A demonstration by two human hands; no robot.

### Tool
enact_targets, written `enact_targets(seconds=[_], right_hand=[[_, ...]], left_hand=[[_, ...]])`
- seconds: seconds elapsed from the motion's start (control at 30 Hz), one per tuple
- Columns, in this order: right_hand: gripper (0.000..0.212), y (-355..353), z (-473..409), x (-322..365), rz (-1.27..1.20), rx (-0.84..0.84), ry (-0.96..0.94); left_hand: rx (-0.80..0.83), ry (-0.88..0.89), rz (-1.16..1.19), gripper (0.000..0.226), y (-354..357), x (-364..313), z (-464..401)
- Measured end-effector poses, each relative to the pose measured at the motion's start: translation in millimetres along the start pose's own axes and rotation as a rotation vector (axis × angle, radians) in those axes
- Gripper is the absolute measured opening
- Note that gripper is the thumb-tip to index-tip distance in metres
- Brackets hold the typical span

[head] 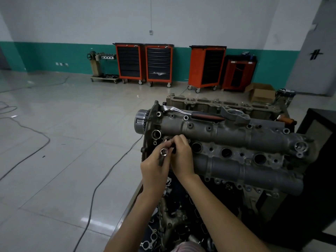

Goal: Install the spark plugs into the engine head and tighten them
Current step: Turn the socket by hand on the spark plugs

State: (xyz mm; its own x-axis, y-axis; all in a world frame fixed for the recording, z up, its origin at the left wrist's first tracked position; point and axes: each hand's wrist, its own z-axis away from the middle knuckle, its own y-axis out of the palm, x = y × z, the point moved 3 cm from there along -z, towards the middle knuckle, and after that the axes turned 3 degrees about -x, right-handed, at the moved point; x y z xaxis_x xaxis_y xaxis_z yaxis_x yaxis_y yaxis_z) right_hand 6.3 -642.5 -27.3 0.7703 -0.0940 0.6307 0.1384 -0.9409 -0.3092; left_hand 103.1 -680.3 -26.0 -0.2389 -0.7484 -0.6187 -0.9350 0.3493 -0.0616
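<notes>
Wells (226, 152): three open | left hand (154, 170) grips socket (163, 152) | right hand (181, 157) pinches plug, unclear

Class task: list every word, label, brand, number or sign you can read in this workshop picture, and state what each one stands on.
No text can be read.
Small labels on the orange tool cabinets: too small and blurred.
Black mark on the grey panel: strokes only, no readable word.
Engine head, ratchet wrench and socket: no legible markings.
</notes>
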Motion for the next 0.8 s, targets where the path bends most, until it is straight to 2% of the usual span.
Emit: enact_targets(seconds=[0.13, 0.2, 0.27, 0.53, 0.6, 0.7, 0.8], right_hand=[[0.008, -1.6, 0.7, -1.8, -0.029, 0.046, -0.035], [0.022, -2.7, 2.4, -2.9, -0.029, 0.1, -0.095], [0.023, -3.3, 3.5, -3.0, -0.034, 0.121, -0.124], [0.002, -0.2, 6.9, -2.3, 0.019, 0.008, -0.09], [0.006, -1.1, 7.6, -0.9, 0.005, -0.01, -0.073], [0.001, -2.6, 8.4, 2.0, 0.005, -0.005, -0.055], [0.013, -1.1, 8.9, 4.8, 0.005, 0.02, -0.019]], left_hand=[[0.047, 0.063, -0.019, 0.022, -1.9, 1.1, -0.3], [0.088, 0.099, -0.034, 0.023, -4.1, 1.4, -1.4], [0.131, 0.129, -0.052, 0.023, -5.4, 3.1, -3.5], [0.321, 0.15, -0.048, 0.027, -5.7, 7.2, -11.7], [0.311, 0.133, -0.024, 0.024, -4.9, 5.7, -12.0], [0.257, 0.069, 0.051, 0.026, -4.7, -0.1, -8.6], [0.145, 0.053, 0.119, 0.026, -6.0, -8.5, -3.9]])
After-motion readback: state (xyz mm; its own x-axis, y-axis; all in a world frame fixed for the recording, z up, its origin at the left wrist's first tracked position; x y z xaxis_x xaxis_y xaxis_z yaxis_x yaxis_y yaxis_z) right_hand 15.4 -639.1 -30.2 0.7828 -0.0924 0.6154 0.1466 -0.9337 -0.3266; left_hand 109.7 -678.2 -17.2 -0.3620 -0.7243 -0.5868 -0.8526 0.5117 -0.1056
